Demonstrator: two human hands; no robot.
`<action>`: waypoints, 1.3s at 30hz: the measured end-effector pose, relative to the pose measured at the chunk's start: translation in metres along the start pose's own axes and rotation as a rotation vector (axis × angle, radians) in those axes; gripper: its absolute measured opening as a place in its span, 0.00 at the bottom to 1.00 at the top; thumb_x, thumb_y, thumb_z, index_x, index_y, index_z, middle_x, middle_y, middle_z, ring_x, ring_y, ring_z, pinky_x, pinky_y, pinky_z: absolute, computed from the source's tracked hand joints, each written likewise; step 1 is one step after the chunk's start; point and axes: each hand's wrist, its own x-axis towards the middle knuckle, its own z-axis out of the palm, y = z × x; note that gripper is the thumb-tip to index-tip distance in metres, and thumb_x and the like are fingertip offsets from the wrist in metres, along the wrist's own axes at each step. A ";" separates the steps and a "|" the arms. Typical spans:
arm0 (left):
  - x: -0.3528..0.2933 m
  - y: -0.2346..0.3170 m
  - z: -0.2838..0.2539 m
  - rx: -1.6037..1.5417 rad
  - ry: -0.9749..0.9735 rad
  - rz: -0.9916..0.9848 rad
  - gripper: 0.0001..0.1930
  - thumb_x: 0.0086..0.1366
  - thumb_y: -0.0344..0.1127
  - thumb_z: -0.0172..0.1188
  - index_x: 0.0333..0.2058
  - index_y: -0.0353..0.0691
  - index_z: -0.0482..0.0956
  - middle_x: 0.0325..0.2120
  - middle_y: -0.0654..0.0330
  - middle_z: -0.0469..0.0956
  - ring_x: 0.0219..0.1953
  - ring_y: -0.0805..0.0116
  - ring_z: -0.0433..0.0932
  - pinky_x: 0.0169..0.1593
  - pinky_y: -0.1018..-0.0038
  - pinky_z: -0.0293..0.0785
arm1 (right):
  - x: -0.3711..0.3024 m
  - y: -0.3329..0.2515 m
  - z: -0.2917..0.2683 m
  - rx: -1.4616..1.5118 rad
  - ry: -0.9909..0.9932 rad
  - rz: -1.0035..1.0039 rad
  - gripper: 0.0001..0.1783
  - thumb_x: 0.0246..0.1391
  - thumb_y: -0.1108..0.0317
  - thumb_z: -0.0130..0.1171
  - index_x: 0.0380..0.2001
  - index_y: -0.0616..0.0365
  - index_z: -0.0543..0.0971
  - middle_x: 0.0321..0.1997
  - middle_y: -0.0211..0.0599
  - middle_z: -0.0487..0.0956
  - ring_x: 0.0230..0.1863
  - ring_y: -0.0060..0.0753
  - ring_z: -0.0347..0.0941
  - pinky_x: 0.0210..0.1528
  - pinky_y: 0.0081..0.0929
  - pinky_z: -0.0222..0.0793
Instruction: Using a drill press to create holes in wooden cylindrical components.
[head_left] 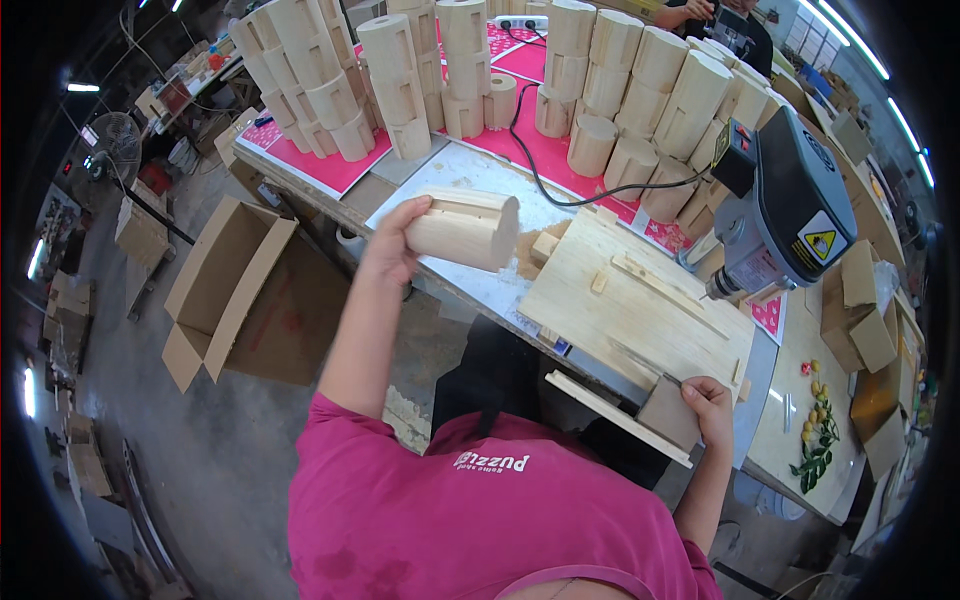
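My left hand is closed round one end of a pale wooden cylinder, held lying on its side above the near edge of the workbench. A long groove runs along the cylinder's upper side. At the lower right, my right hand pinches the edge of a flat grey-brown sheet, whose material I cannot make out. Beside that sheet lies a wooden board with strips fixed on it. The bench drill stands over the board's right end, its chuck pointing down.
Stacked wooden cylinders line the bench's back on pink sheets. A black cable curves across the bench. An open cardboard box stands on the floor at left. Another person is at the far right, and a plant sprig lies nearer.
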 end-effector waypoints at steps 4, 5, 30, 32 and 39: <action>0.005 0.090 0.019 0.760 0.036 0.405 0.13 0.45 0.37 0.68 0.28 0.36 0.78 0.28 0.62 0.77 0.28 0.74 0.74 0.36 0.76 0.69 | 0.001 0.002 0.000 0.039 -0.036 -0.009 0.08 0.44 0.72 0.62 0.28 0.64 0.77 0.25 0.28 0.77 0.27 0.15 0.69 0.31 0.14 0.64; 0.010 0.113 0.027 0.882 0.043 0.424 0.15 0.45 0.38 0.69 0.29 0.36 0.79 0.33 0.60 0.77 0.32 0.73 0.74 0.40 0.75 0.68 | 0.002 0.002 0.001 0.042 -0.043 -0.006 0.08 0.44 0.72 0.62 0.29 0.64 0.77 0.25 0.28 0.77 0.27 0.15 0.68 0.31 0.13 0.63; 0.242 0.304 0.080 1.593 0.496 0.762 0.23 0.38 0.47 0.68 0.31 0.36 0.81 0.28 0.55 0.80 0.29 0.66 0.79 0.36 0.73 0.73 | 0.006 0.008 0.006 0.102 0.094 0.012 0.07 0.43 0.73 0.64 0.25 0.62 0.76 0.21 0.24 0.74 0.23 0.12 0.66 0.27 0.12 0.61; 0.249 0.307 0.078 1.608 0.501 0.751 0.20 0.38 0.52 0.67 0.26 0.41 0.82 0.28 0.55 0.80 0.31 0.65 0.79 0.38 0.73 0.73 | 0.007 0.007 0.005 0.080 0.081 0.018 0.08 0.43 0.71 0.65 0.26 0.61 0.76 0.23 0.24 0.75 0.24 0.11 0.67 0.28 0.11 0.62; 0.255 0.308 0.079 1.613 0.450 0.776 0.21 0.38 0.51 0.67 0.26 0.40 0.82 0.28 0.54 0.80 0.31 0.64 0.79 0.39 0.73 0.73 | 0.008 0.006 0.005 0.099 0.072 0.032 0.09 0.42 0.70 0.65 0.26 0.61 0.76 0.23 0.24 0.75 0.24 0.11 0.67 0.28 0.11 0.62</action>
